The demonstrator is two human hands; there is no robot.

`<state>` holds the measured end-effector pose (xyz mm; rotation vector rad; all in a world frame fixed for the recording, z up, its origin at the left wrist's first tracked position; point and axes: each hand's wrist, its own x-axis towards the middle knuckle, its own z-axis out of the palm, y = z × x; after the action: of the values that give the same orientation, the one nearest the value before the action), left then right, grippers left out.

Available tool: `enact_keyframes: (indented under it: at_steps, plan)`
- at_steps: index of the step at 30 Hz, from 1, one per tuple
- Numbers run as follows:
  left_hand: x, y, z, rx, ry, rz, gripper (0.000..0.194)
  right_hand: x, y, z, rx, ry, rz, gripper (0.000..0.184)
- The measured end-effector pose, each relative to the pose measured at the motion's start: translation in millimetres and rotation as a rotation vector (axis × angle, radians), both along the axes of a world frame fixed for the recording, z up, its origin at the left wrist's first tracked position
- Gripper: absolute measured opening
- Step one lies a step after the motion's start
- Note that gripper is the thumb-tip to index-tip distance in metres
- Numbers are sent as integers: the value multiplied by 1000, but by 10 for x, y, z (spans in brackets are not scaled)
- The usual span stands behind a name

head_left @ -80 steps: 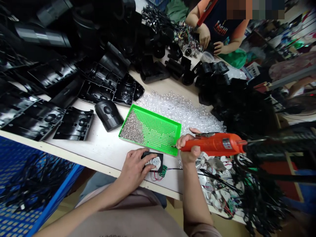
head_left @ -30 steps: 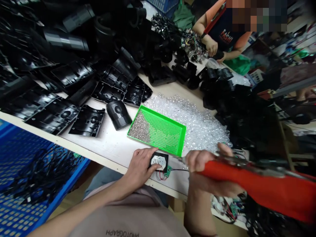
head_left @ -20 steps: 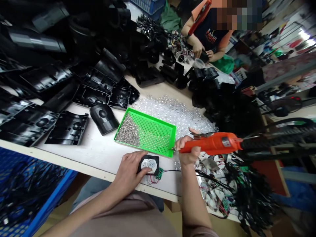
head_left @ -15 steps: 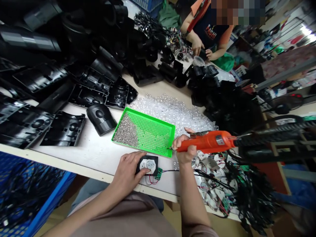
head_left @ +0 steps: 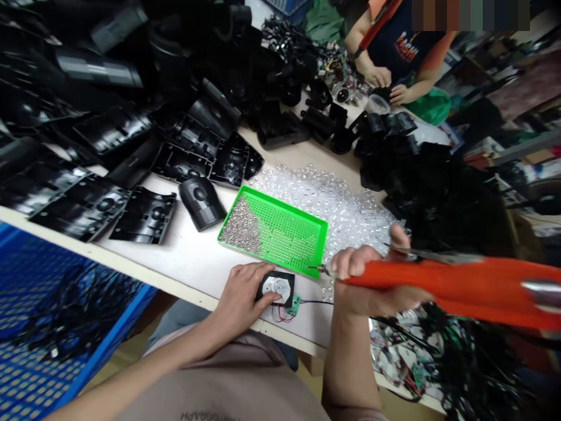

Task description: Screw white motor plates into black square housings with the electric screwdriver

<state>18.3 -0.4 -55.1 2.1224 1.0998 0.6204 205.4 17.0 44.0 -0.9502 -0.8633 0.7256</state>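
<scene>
Many black plastic housing halves [head_left: 144, 216] lie well to the left of the left hand [head_left: 241, 289], glossy and ribbed inside, and one domed black cover [head_left: 201, 203] rests nearer to it; this big heap looks mostly unworked. Beyond the left hand's fingers is a green perforated tray [head_left: 284, 204], and grey metal screws [head_left: 241, 227] fill only its left corner. Under the left hand, open and pressing flat, sits a square black holder [head_left: 263, 285] with a white disc [head_left: 280, 287], wired to a small green circuit board [head_left: 296, 304]. Just right of it, the right hand [head_left: 368, 278] closes around an orange electric screwdriver [head_left: 460, 286], whose thin metal bit [head_left: 323, 269] points left beside the tray corner. Clear plastic beads [head_left: 337, 204] spread behind this hand, and white discs with wires [head_left: 394, 362] lie below it.
</scene>
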Motion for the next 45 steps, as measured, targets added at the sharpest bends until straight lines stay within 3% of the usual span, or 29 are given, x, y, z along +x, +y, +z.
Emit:
enact_keyframes:
  at_steps: [2, 4, 10, 14, 39, 45]
  plan:
    - [5, -10, 23, -26, -1, 0, 54, -180, -97, 139, 19, 88, 118, 63]
    - [12, -20, 41, -37, -7, 8, 60, -364, -185, 152, 12, 134, 209, 65]
    - [16, -26, 84, -31, -45, 7, 50, -648, -251, -150, -28, 84, 261, 65]
    - [9, -18, 102, -46, -49, 5, 47, -663, -232, -218, -33, 73, 262, 61]
    - [-1, -29, 74, -34, -46, 4, 51, -695, -271, -210, -88, -49, 273, 57]
    - [11, -49, 19, -10, -19, 11, 52, -674, -302, -323, -73, -67, 287, 51]
